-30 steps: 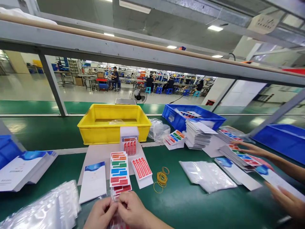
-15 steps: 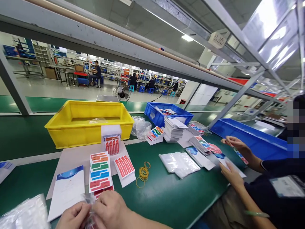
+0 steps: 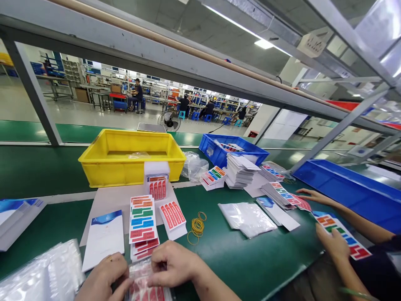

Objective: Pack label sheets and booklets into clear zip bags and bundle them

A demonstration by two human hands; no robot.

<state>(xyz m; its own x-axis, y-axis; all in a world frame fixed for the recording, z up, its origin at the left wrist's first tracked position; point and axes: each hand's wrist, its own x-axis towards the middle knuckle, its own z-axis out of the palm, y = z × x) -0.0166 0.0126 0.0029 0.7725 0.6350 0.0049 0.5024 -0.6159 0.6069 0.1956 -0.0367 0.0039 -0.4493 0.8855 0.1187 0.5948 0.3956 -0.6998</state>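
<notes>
A clear plastic bag (image 3: 144, 278) with red-printed sticker sheets inside lies at the bottom of the view. My left hand (image 3: 108, 276), a ring on one finger, pinches its left edge. The curled fingers of my right hand (image 3: 175, 263) grip its upper right side. Just beyond lie colourful sticker sheets (image 3: 143, 219) overlapping red ones. To their left is a white booklet (image 3: 105, 238) with a blue top; to their right, a stack of red label cards (image 3: 173, 217). Yellow rubber bands (image 3: 197, 227) lie right of that stack.
A yellow bin (image 3: 131, 172) stands behind, with a small upright card stack (image 3: 156, 177) before it. Blue bins (image 3: 216, 156) and paper stacks (image 3: 238, 173) are further right. Clear bags (image 3: 247, 217) lie mid-table. A co-worker's hand (image 3: 335, 246) holds a sticker sheet at right.
My hands have moved apart, and the bag between them now lies flatter, showing its red stickers. The view has shifted left. The co-worker's sheet is turned, one hand reaching to the stack.
</notes>
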